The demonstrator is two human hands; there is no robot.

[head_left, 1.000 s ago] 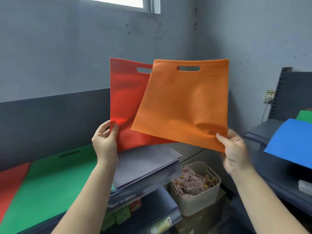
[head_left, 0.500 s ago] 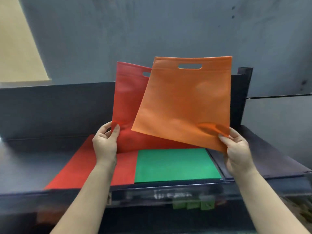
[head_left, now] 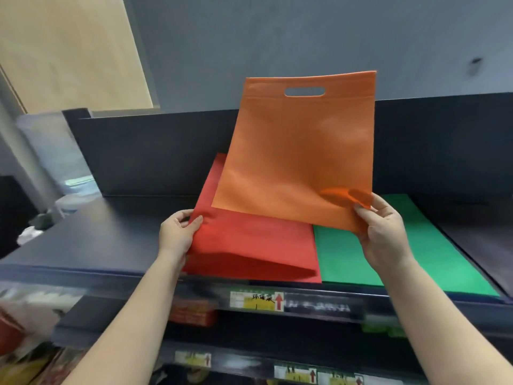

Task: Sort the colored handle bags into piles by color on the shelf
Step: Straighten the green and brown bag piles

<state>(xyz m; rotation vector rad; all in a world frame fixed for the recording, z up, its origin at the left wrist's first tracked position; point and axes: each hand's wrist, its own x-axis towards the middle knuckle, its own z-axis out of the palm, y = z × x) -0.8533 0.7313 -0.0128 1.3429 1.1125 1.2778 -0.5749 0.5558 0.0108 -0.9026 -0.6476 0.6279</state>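
Nearest, a yellow shelf label (head_left: 256,300) with a red arrow sits on the front rail. Above it the left hand (head_left: 177,234) pinches the left edge of a red bag (head_left: 249,245), which lies low over the dark shelf (head_left: 111,234) — its front edge slightly lifted. Just beside it a green bag (head_left: 433,262) lies flat. The right hand (head_left: 384,232) pinches the lower right corner of an orange bag (head_left: 299,157), held upright, handle slot uppermost, before the grey wall (head_left: 277,37).

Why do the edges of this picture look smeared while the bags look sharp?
Head view: the orange bag and red bag are crisp; the left side and lower shelves streak with motion blur; the wide lens bends the shelf edges; fingers shadow through the orange fabric.
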